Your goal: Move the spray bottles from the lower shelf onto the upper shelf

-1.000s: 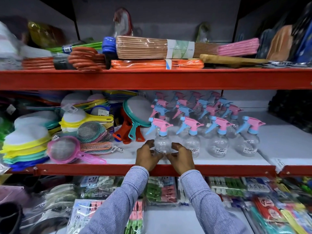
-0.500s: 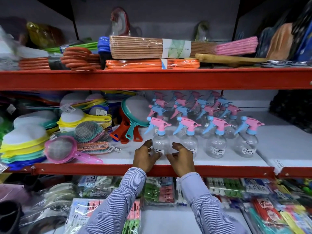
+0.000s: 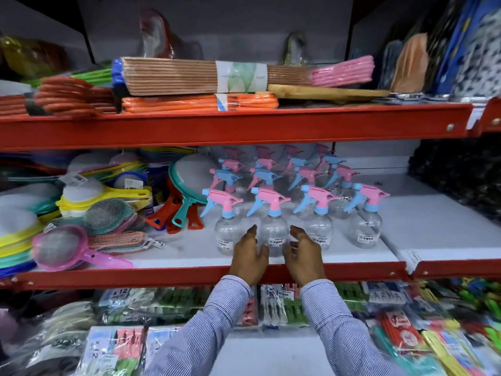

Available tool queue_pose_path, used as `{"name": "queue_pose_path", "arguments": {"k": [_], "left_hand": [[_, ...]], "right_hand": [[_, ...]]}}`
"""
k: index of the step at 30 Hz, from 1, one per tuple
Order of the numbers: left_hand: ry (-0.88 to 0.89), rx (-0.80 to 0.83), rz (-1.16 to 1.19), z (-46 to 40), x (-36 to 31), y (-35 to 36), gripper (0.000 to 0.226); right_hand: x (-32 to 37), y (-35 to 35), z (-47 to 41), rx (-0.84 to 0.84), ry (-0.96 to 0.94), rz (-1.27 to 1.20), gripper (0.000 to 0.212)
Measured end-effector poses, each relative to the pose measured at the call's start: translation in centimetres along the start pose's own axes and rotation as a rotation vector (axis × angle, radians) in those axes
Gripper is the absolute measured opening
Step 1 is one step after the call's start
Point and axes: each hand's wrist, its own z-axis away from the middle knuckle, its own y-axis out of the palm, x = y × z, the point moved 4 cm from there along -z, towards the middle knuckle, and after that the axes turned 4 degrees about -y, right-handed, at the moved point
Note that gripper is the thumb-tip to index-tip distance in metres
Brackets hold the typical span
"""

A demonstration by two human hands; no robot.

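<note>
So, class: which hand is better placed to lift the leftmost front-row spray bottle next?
Left. The left hand is open right beside the leftmost bottle; the right hand sits beyond the second bottle, which stands between.

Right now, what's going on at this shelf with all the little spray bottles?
A person in a striped shirt is reaching into the lower shelf, the left hand and right hand open on either side of a front-row spray bottle, second from the left. Neither hand has clearly closed on it. All the clear bottles with pink and blue triggers stand in rows on that shelf. The upper shelf holds stacked mats and none of the bottles yet.
</note>
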Motion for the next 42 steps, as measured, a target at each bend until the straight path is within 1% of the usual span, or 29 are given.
{"name": "queue_pose_path", "arguments": {"k": [4,9,12,13,15,17,18,19,20,21,22,25,26,28,31,36,39,41,42], "left_hand": [[0.011,0.021,0.013,-0.6,0.6,0.8,0.060],[0.015,0.036,0.003,-0.6,0.9,1.1,0.062],[0.023,0.033,-0.015,-0.3,0.4,1.0,0.057],[0.023,0.008,-0.019,-0.1,0.2,0.9,0.056],[0.058,-0.110,-0.016,0.7,-0.3,0.5,0.053],[0.143,-0.263,0.000,2.2,-1.4,0.2,0.043],[0.184,-0.317,0.013,2.8,-2.0,0.5,0.036],[0.210,-0.336,0.027,3.3,-2.8,1.0,0.030],[0.228,-0.324,0.056,3.4,-3.5,1.9,0.027],[0.220,-0.285,0.078,3.5,-4.3,3.0,0.029],[0.196,-0.230,0.092,3.3,-4.9,4.1,0.035],[0.059,-0.026,0.077,2.3,-6.1,7.1,0.066],[0.036,0.023,0.062,1.8,-6.2,8.0,0.073],[0.008,0.084,0.018,1.0,-6.4,9.2,0.078],[-0.033,0.117,0.010,0.4,-6.5,9.9,0.073],[-0.006,0.080,-0.006,0.5,-6.4,10.5,0.076],[0.001,0.076,-0.015,0.7,-6.7,10.2,0.074],[0.012,0.057,0.012,0.8,-7.0,10.1,0.073],[0.014,0.026,0.046,0.7,-6.9,10.0,0.070]], "right_hand": [[-0.4,0.1,-0.8,0.029,-0.048,-0.011,0.038],[-1.0,0.1,-1.1,0.013,-0.052,0.004,0.040],[-0.8,0.0,-1.0,0.014,-0.047,-0.022,0.041],[-0.8,-0.2,-0.9,0.014,-0.038,-0.035,0.042],[-0.9,-1.5,-0.1,-0.017,-0.016,-0.077,0.041],[-1.3,-3.8,1.2,-0.135,-0.025,-0.122,0.032],[-1.6,-5.2,1.8,-0.219,-0.039,-0.125,0.028],[-1.8,-6.7,2.2,-0.293,-0.044,-0.114,0.026],[-2.5,-7.8,2.2,-0.348,-0.055,-0.101,0.024],[-2.9,-8.7,1.9,-0.368,-0.057,-0.084,0.024],[-3.6,-9.1,1.3,-0.355,-0.057,-0.064,0.026],[-5.5,-9.2,-0.7,-0.175,0.007,0.024,0.037],[-6.1,-9.0,-1.2,-0.121,0.013,0.038,0.042],[-6.6,-8.7,-1.8,-0.054,0.008,0.036,0.044],[-6.8,-8.8,-2.2,-0.006,-0.013,0.040,0.039],[-7.9,-8.7,-2.7,-0.024,-0.031,0.020,0.037],[-7.7,-8.6,-2.6,-0.003,-0.009,0.007,0.037],[-7.5,-9.1,-2.2,-0.034,-0.006,-0.008,0.037],[-7.2,-9.7,-1.9,-0.090,0.009,-0.045,0.037]]}}
